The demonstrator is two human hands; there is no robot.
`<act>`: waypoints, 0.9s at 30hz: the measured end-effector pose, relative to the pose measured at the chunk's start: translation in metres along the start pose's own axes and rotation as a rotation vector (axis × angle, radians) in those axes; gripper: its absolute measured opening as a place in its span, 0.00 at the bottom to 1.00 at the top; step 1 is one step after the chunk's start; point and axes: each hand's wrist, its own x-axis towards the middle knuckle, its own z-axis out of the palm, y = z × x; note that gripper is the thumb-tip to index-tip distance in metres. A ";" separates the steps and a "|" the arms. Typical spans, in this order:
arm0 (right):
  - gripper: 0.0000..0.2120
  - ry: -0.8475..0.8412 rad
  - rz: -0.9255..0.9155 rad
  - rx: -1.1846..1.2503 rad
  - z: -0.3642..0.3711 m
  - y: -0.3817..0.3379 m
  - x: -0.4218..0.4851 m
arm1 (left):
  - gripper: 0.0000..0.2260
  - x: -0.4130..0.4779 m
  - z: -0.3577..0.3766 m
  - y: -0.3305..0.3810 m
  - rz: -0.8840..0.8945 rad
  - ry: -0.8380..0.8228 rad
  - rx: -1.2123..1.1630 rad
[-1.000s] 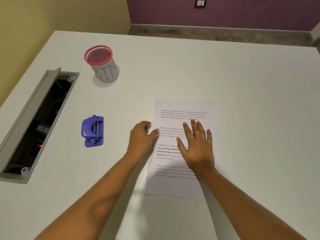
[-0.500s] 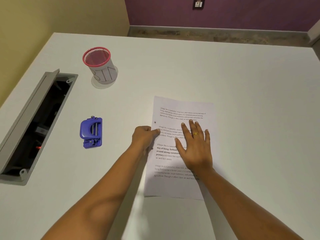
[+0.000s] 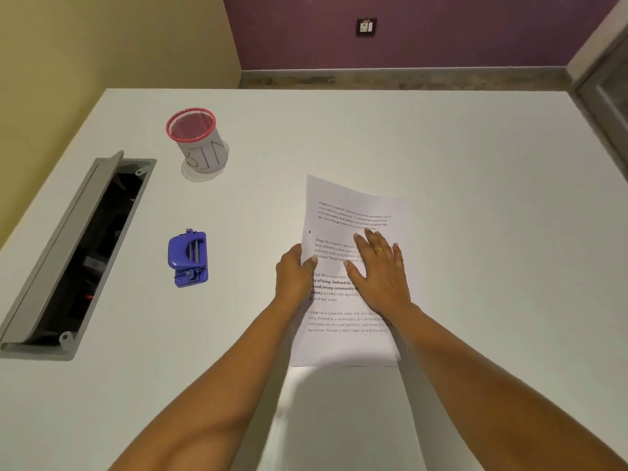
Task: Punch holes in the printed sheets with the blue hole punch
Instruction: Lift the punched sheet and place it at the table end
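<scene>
Paper comes first: the printed sheets [image 3: 353,266] lie in portrait position on the white table [image 3: 475,198], right of centre and near the person, with the far edge bowed slightly upward. One small dark hole shows near the left margin, above the left hand; whether a second hole exists lower down cannot be told, since the hand covers that part of the margin. The right hand [image 3: 382,273] lies open and flat on the middle of the page, fingers spread, gripping nothing; this placement appears intended to pin the stack so it does not slide. The left hand [image 3: 295,273] is curled at the left edge, thumb on top of the paper and fingers seemingly under the margin, pinching the sheets; this grip suits lifting or separating the top sheet, though how many sheets it takes is not visible. The blue hole punch [image 3: 188,258] rests on the table to the left of the sheets, well apart from both hands and untouched, with its slot end toward the near side. Farther left, an open grey cable tray [image 3: 73,256] is recessed in the tabletop. At the far left stands a red-rimmed mesh cup [image 3: 197,141] marked BIN, probably placed for paper waste.
</scene>
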 end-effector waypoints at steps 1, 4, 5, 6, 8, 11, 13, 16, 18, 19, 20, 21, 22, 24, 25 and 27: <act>0.28 0.010 0.034 0.073 -0.004 0.001 -0.003 | 0.09 -0.004 -0.001 0.001 0.017 -0.008 -0.010; 0.27 0.086 0.194 0.256 -0.021 0.006 -0.018 | 0.09 -0.015 -0.008 0.005 0.052 -0.016 -0.053; 0.28 0.099 0.264 0.312 -0.028 0.007 -0.025 | 0.09 -0.020 -0.010 0.007 0.063 -0.018 -0.064; 0.28 0.103 0.330 0.375 -0.036 0.007 -0.032 | 0.10 -0.025 -0.013 0.010 0.074 -0.019 -0.079; 0.28 0.093 0.439 0.505 -0.050 0.006 -0.045 | 0.11 -0.034 -0.017 0.016 0.097 -0.021 -0.117; 0.27 0.082 0.553 0.700 -0.068 -0.002 -0.062 | 0.11 -0.056 -0.023 0.027 0.129 -0.034 -0.196; 0.26 0.117 0.600 0.802 -0.078 -0.007 -0.069 | 0.10 -0.068 -0.027 0.034 0.156 -0.036 -0.197; 0.19 0.225 0.580 0.868 -0.093 -0.013 -0.082 | 0.10 -0.085 -0.036 0.039 0.221 -0.018 -0.206; 0.12 0.276 0.521 0.860 -0.102 -0.021 -0.090 | 0.10 -0.094 -0.042 0.041 0.243 -0.013 -0.237; 0.10 0.298 0.499 0.856 -0.106 -0.024 -0.091 | 0.10 -0.096 -0.043 0.043 0.253 -0.013 -0.250; 0.09 0.322 0.476 0.861 -0.109 -0.025 -0.089 | 0.10 -0.096 -0.045 0.046 0.270 -0.011 -0.266; 0.07 0.344 0.464 0.875 -0.111 -0.028 -0.088 | 0.10 -0.095 -0.047 0.046 0.291 -0.011 -0.289; 0.06 0.402 0.421 0.903 -0.121 -0.035 -0.107 | 0.11 -0.112 -0.052 0.046 0.345 -0.022 -0.322; 0.04 0.489 0.346 0.927 -0.133 -0.042 -0.123 | 0.11 -0.128 -0.059 0.050 0.433 -0.032 -0.366; 0.04 0.520 0.318 0.923 -0.135 -0.042 -0.123 | 0.10 -0.128 -0.060 0.052 0.456 -0.032 -0.382; 0.03 0.545 0.279 0.921 -0.134 -0.046 -0.127 | 0.09 -0.130 -0.062 0.052 0.486 -0.042 -0.409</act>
